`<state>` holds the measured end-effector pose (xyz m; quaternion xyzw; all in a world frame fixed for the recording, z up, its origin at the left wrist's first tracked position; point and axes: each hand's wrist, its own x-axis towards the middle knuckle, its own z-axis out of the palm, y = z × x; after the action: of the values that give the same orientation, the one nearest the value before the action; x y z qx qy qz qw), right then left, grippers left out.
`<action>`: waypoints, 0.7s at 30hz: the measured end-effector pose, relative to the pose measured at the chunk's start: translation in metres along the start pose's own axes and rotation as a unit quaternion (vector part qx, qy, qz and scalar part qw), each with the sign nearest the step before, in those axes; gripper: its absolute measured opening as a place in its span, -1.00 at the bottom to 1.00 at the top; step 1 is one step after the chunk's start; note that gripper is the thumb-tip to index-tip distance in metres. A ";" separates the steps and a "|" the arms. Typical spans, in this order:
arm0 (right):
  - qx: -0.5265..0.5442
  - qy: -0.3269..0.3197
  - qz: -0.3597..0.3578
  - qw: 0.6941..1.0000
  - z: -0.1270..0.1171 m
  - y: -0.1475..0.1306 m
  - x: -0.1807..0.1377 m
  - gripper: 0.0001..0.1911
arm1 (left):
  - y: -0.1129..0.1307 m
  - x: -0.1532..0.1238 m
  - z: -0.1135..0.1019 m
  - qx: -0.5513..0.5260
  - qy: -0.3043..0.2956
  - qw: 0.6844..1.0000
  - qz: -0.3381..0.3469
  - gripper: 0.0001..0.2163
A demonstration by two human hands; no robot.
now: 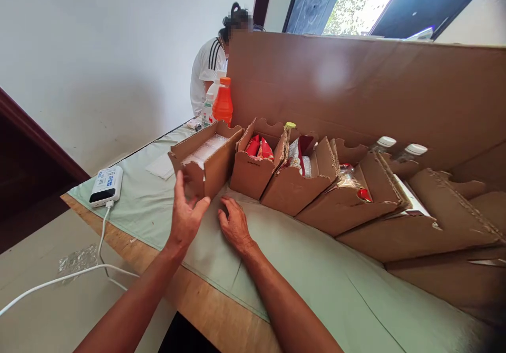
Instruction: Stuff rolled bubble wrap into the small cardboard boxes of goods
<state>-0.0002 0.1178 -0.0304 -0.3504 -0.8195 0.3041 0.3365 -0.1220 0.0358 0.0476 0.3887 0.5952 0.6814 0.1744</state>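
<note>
The leftmost cardboard box (pixel 218 171) stands on the green cloth with clear or white plastic packaging (pixel 205 150) inside it. At its front left corner is my left hand (pixel 185 213), thumb and fingers apart; whether the fingertips touch the cardboard I cannot tell. My right hand (pixel 235 224) rests on the cloth just in front of the gap after that box, loosely bent and holding nothing. Beside it, a second box (pixel 251 176) contains red packets (pixel 260 146). A third box (pixel 296 189) has maroon and white packaging (pixel 298 153) in it.
More cardboard boxes (pixel 356 211) continue to the right, before a tall cardboard panel (pixel 356 84). Behind the row stand an orange bottle (pixel 223 103) and white-capped bottles (pixel 385 142). A white power bank (pixel 106 185) with a cable lies left. A person (pixel 207 63) sits beyond.
</note>
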 end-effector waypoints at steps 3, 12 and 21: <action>0.011 0.002 -0.006 1.000 -0.001 0.001 0.001 -0.62 | -0.021 0.009 0.030 0.031 -0.050 0.998 -0.029 -0.20; 0.018 -0.002 -0.011 1.000 0.002 0.004 0.001 -0.67 | -0.077 -0.012 0.047 0.142 -0.128 0.980 -0.046 -0.56; -0.086 -0.037 -0.031 0.995 0.005 0.002 0.003 -0.74 | -0.083 -0.019 0.046 0.207 -0.121 0.970 0.024 -0.56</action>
<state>-0.0048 0.1196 -0.0342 -0.3408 -0.8652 0.2343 0.2837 -0.0948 0.0732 -0.0378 0.5105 0.6882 0.4949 0.1444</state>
